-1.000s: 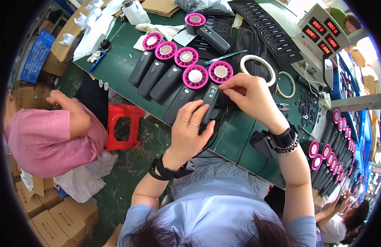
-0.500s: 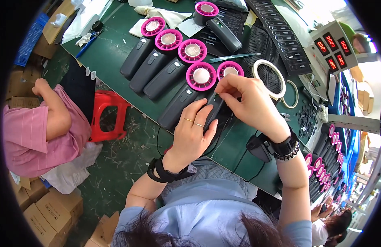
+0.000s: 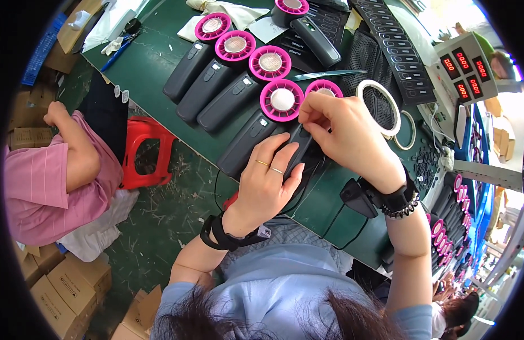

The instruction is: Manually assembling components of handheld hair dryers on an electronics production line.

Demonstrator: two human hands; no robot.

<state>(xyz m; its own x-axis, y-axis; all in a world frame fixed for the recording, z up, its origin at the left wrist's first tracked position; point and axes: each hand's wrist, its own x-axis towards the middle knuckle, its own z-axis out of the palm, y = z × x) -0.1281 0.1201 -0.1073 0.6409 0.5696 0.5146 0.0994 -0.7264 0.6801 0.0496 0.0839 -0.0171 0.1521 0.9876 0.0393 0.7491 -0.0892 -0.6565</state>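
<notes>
From the head view, your left hand (image 3: 261,190) lies over the dark handle (image 3: 296,152) of a handheld fan, fingers reaching along it, thumb standing apart. Whether that hand grips or merely rests there cannot be told. Your right hand (image 3: 352,133) is at the upper handle, just below the fan's pink ring head (image 3: 324,85), which it partly covers. Its thumb and fingertips are pressed together; whether a small piece sits between them is hidden.

This fan lies on the green table (image 3: 160,56) in front of you, at the right end of a slanting row. Four similar fans (image 3: 208,93) lie to its left, dark handles toward you, pink heads away. Beyond them is another fan (image 3: 316,45). A slim pointed tool (image 3: 330,74) lies behind the heads, and a white ring (image 3: 394,107) lies right of your right hand, near scattered black pieces (image 3: 425,161).
</notes>
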